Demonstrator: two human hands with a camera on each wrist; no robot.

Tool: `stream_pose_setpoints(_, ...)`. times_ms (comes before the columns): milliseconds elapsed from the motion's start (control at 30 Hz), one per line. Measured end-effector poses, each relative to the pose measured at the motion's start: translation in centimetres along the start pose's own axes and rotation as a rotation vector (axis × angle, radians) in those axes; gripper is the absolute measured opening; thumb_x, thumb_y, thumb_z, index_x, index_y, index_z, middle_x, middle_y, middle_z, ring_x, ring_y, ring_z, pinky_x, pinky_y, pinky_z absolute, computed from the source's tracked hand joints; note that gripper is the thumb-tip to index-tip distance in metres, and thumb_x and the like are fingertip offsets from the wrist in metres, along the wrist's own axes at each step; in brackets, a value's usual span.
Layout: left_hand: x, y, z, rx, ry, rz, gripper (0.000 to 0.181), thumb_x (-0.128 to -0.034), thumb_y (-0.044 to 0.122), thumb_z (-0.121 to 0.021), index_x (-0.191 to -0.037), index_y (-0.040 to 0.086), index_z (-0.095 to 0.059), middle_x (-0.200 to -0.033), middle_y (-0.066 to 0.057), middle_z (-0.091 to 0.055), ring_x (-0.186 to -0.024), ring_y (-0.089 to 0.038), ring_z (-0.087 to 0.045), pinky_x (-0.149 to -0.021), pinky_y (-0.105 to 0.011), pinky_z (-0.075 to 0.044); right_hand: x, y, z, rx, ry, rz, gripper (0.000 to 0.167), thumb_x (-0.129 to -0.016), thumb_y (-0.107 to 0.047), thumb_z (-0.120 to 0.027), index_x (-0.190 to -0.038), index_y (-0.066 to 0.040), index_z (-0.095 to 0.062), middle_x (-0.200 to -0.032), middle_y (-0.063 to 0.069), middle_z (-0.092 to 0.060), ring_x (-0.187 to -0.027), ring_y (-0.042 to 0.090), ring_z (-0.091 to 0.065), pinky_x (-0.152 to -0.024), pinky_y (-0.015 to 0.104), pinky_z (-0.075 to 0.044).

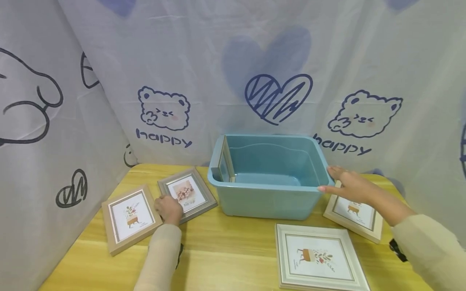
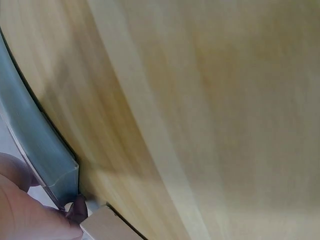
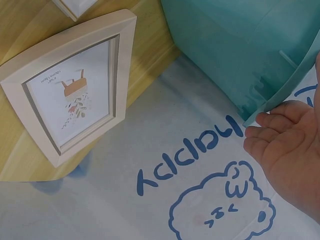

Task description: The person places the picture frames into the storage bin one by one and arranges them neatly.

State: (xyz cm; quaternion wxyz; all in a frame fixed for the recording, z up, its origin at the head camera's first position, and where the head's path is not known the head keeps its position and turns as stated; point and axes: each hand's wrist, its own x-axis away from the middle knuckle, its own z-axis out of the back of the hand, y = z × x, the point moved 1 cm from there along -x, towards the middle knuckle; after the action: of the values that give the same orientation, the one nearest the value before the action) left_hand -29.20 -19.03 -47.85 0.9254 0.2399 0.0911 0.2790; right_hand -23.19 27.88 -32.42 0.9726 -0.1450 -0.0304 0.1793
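Note:
My left hand [image 1: 169, 208] pinches the lower left corner of a grey picture frame [image 1: 204, 202], which lies face up left of a blue plastic bin [image 1: 269, 202]. In the left wrist view, the thumb [image 2: 15, 172] is on one face of that frame and a fingertip is under its corner. My right hand [image 1: 351, 186] holds the bin's right rim near the front corner, thumb on the rim, fingers [image 3: 272, 122] against the outside. Inside the bin, another picture frame [image 1: 227, 159] stands upright along the left wall.
A beige picture frame [image 1: 147, 202] lies left of my left hand. Front right on the wooden table [image 1: 218, 258] is a white picture frame [image 1: 284, 258]. Another beige frame [image 1: 378, 228] lies partly under my right arm. A printed curtain [image 1: 218, 60] hangs behind the bin.

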Motion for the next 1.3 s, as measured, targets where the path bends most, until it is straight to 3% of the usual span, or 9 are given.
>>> stream_pose_setpoints(267, 0.2, 0.3, 0.1, -0.006, 0.002, 0.021, 0.042, -0.076, -0.005, -0.046, -0.113, -0.025, -0.044, -0.11, -0.038, -0.047, -0.107, -0.045, -0.045, -0.092, -0.051, -0.042, 0.0, -0.1, 0.1, 0.002, 0.001, -0.007, 0.087, -0.088, -0.05, -0.056, -0.135, 0.018, -0.029, -0.141, 0.039, -0.025, -0.129, 0.055, -0.025, -0.105, 0.062, -0.026)
stream_pose_setpoints(633, 0.2, 0.6, 0.8, -0.106, -0.012, -0.045, 0.038, -0.074, -0.004, -0.048, -0.108, -0.021, -0.051, -0.106, -0.033, -0.056, -0.104, -0.041, -0.052, -0.092, -0.047, -0.042, 0.0, -0.3, 0.0, -0.012, 0.003, -0.014, 0.087, -0.088, -0.05, -0.056, -0.135, 0.018, -0.029, -0.141, 0.039, -0.025, -0.129, 0.055, -0.026, -0.105, 0.062, -0.027)
stream_pose_setpoints(700, 0.2, 0.8, 0.9, -0.053, -0.021, -0.028, 0.039, -0.0733, -0.005, -0.049, -0.109, -0.02, -0.049, -0.107, -0.033, -0.055, -0.103, -0.043, -0.054, -0.091, -0.047, -0.045, 0.0, -0.3, 0.0, -0.01, 0.003, -0.019, 0.087, -0.088, -0.05, -0.055, -0.136, 0.018, -0.029, -0.141, 0.039, -0.025, -0.129, 0.055, -0.026, -0.104, 0.062, -0.027)
stream_pose_setpoints(800, 0.3, 0.9, 1.4, 0.096, -0.026, 0.004, 0.042, -0.07, -0.008, -0.049, -0.11, -0.02, -0.047, -0.106, -0.035, -0.055, -0.101, -0.046, -0.056, -0.089, -0.049, -0.049, 0.1, -0.3, 0.0, -0.007, 0.007, -0.023, 0.087, -0.087, -0.05, -0.056, -0.135, 0.018, -0.029, -0.141, 0.039, -0.025, -0.129, 0.055, -0.026, -0.104, 0.062, -0.028)
stream_pose_setpoints(900, 0.4, 0.7, 1.8, 0.221, -0.026, -0.008, 0.04, -0.0676, -0.01, -0.047, -0.107, -0.021, -0.047, -0.102, -0.038, -0.056, -0.095, -0.049, -0.056, -0.084, -0.052, -0.05, 0.1, -0.3, 0.0, 0.0, 0.009, -0.024, 0.088, -0.087, -0.051, -0.055, -0.135, 0.018, -0.03, -0.141, 0.039, -0.025, -0.129, 0.055, -0.026, -0.105, 0.062, -0.027)
stream_pose_setpoints(1000, 0.3, 0.1, 2.3, 0.263, -0.017, -0.068, 0.03, -0.0658, -0.009, -0.047, -0.093, -0.02, -0.052, -0.093, -0.038, -0.058, -0.084, -0.047, -0.057, -0.077, -0.052, -0.051, 0.1, -0.4, -0.1, 0.0, 0.006, -0.025, 0.088, -0.087, -0.051, -0.055, -0.134, 0.018, -0.03, -0.141, 0.038, -0.025, -0.129, 0.055, -0.026, -0.105, 0.062, -0.027)
stream_pose_setpoints(1100, -0.1, -0.4, 2.8, 0.304, -0.052, -0.087, 0.026, -0.068, -0.007, -0.051, -0.091, -0.019, -0.055, -0.094, -0.037, -0.058, -0.084, -0.045, -0.056, -0.077, -0.051, -0.05, 0.2, -0.3, -0.1, -0.007, 0.005, -0.022, 0.088, -0.087, -0.051, -0.056, -0.134, 0.019, -0.03, -0.141, 0.039, -0.025, -0.129, 0.055, -0.025, -0.105, 0.062, -0.027)
stream_pose_setpoints(1233, -1.6, -1.2, 3.5, 0.318, -0.177, -0.049, 0.044, -0.0786, 0.004, -0.054, -0.116, -0.018, -0.049, -0.117, -0.038, -0.052, -0.107, -0.047, -0.052, -0.094, -0.051, -0.046, 0.2, -0.2, -0.1, -0.007, 0.009, -0.013, 0.088, -0.087, -0.05, -0.056, -0.134, 0.019, -0.03, -0.14, 0.039, -0.026, -0.128, 0.055, -0.026, -0.104, 0.063, -0.027)
stream_pose_setpoints(1300, -2.7, -1.7, 3.3, 0.319, -0.184, -0.054, 0.051, -0.0821, 0.013, -0.057, -0.122, -0.017, -0.047, -0.122, -0.037, -0.049, -0.111, -0.048, -0.05, -0.095, -0.048, -0.046, 0.1, -0.2, -0.1, -0.006, 0.01, -0.012, 0.088, -0.087, -0.051, -0.056, -0.134, 0.019, -0.03, -0.14, 0.039, -0.026, -0.128, 0.055, -0.026, -0.104, 0.063, -0.028)
